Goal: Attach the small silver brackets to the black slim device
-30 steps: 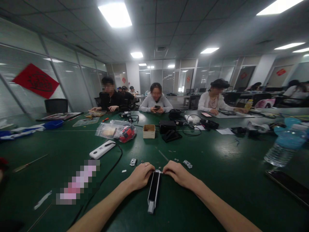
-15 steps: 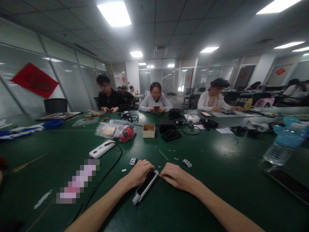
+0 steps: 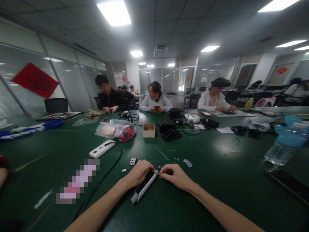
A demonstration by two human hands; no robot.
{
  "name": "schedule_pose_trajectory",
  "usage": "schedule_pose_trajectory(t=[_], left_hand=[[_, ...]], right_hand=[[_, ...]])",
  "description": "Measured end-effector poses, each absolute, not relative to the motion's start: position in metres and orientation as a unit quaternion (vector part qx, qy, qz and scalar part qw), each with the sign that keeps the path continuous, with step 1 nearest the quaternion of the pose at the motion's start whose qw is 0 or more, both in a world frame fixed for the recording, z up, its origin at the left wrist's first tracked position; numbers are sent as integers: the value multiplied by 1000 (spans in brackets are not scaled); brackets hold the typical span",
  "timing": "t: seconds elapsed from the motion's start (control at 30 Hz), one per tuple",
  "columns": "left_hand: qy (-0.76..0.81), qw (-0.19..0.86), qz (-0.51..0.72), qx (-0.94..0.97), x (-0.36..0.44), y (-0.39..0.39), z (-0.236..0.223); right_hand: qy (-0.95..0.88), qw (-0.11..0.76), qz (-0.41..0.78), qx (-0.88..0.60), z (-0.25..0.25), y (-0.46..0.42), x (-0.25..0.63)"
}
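Observation:
A long, narrow white-and-black device (image 3: pixel 145 187) lies slantwise on the green table in front of me, a pale grey piece sticking out of its near end. Curled round its far end, my left hand (image 3: pixel 140 170) grips the device; the fingertips are partly hidden. My right hand (image 3: pixel 175 175) pinches thumb and forefinger together at the device's far right corner, on something too small to name. Just beyond the fingers is a tiny ring-like part (image 3: pixel 159 167). One small metal bracket (image 3: pixel 132 161) lies left of the hands, another metal bracket (image 3: pixel 187 163) to the right.
A white power strip (image 3: pixel 102 149) with a black cable lies to the left. Farther back are a plastic bag (image 3: pixel 111 129) with red and black contents, a small cardboard box (image 3: pixel 149 131) and black electronics. A water bottle (image 3: pixel 281 148) and a phone (image 3: pixel 287 183) are on the right. People sit opposite.
My right hand has turned slightly and its fingers have opened into a rounder pinch at the device's corner. The left hand and device stay nearly in place.

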State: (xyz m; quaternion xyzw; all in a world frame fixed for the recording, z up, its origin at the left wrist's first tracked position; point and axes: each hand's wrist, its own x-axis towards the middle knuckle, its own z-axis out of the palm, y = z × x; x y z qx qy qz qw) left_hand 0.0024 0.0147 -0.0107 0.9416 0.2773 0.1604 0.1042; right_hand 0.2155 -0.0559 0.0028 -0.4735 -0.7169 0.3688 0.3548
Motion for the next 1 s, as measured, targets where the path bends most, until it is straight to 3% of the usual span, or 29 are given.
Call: schedule_pose_trajectory(t=[0.2,0.5,0.57,0.77,1.0], left_hand=[[280,141,173,934,3,13,-10],[277,153,197,928,2,11,-10],[280,152,195,928,2,12,-11],[268,154,195,931,1,12,-12],[277,153,203,927,2,10,-10]], right_hand=[[-658,427,462,-414,3,-57,205],[-618,445,513,-395,1,-56,204],[-656,434,470,-402,1,-56,208],[-817,395,176,-381,4,-57,216],[-833,399,59,-379,-5,-54,212]])
